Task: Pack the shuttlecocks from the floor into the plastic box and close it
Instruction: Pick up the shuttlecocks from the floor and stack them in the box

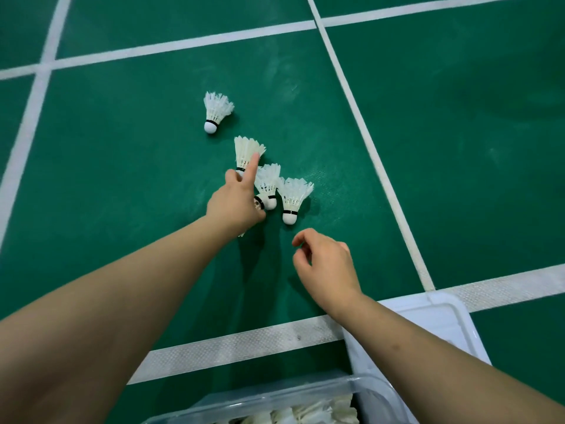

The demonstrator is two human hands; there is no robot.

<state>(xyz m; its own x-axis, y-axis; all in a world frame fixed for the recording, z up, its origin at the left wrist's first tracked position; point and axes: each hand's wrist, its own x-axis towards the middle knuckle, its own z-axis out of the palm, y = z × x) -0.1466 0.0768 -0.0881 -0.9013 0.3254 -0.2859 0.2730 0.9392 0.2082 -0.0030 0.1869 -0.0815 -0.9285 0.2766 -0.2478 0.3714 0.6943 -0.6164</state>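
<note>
Your left hand (235,206), clutching one shuttlecock (259,203), stretches a forefinger (252,166) over a second shuttlecock (246,151) beyond the plastic box (275,394); your right hand (324,264) hovers loosely curled, empty. Overfilling that grip could crush feathers.

Green court floor (458,148) with white lines (367,148) bears 4 shuttlecocks (293,197) mid-scene, a plastic box (275,393) nearest, a lid (440,313) near right.
</note>
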